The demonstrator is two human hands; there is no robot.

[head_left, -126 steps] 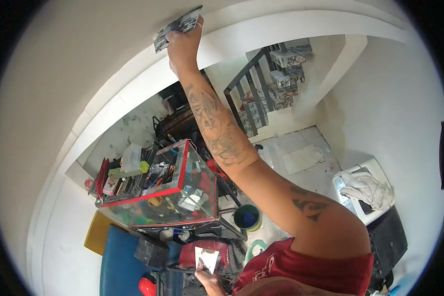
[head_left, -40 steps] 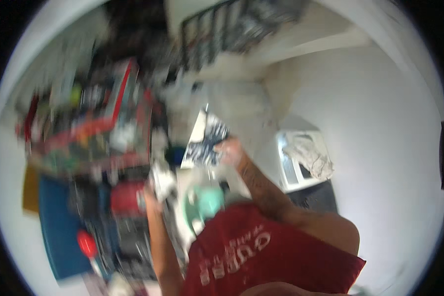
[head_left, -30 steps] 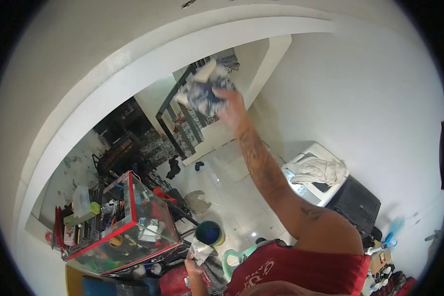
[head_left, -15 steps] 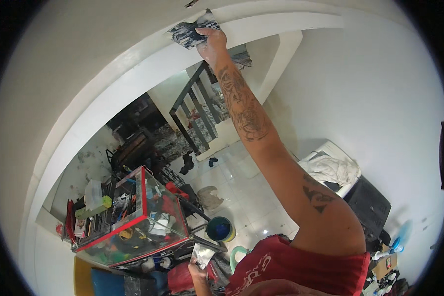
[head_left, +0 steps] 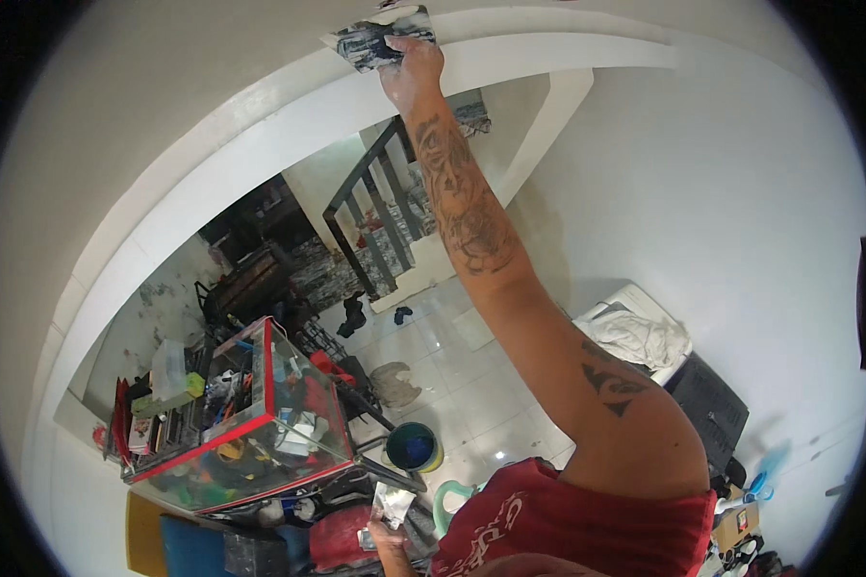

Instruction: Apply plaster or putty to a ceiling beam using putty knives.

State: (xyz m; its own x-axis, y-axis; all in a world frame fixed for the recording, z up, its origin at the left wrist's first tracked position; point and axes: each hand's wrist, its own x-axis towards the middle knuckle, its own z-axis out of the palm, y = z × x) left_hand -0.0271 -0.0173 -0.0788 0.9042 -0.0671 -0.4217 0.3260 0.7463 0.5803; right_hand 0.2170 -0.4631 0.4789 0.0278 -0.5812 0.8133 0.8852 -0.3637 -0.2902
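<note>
White beam (head_left: 510, 58): curved by the lens, it spans the far side overhead, from the left to the plain wall (head_left: 741, 221) on our right; the work sits high, and so does the hand.
Dark stair railing (head_left: 366, 163): slanting upward beyond the beam, where we take it to guard the flight of steps.
Glass tank (head_left: 269, 375): red-edged and crammed with odds and ends at left, it seems to serve us as storage rather than hold water.
White appliance (head_left: 635, 290): standing at right below the wall, its top used as a shelf for a rumpled pale cloth (head_left: 649, 335).
Bucket (head_left: 436, 454): dark inside, it stands on the floor just beside the tank, perhaps placed there to leave the tiles open.
Right hand (head_left: 414, 69): stretched up at full reach, we judge because the beam is so high; its fingers are closed around the putty blade.
Putty blade (head_left: 361, 45): broad, smeared dark and white, it lies up at the beam's upper edge; whether its whole edge touches, we cannot tell.
Left hand (head_left: 388, 535): low and near, gripping a small metal plate (head_left: 393, 502), presumably held there to stay clear of the raised arm.
</note>
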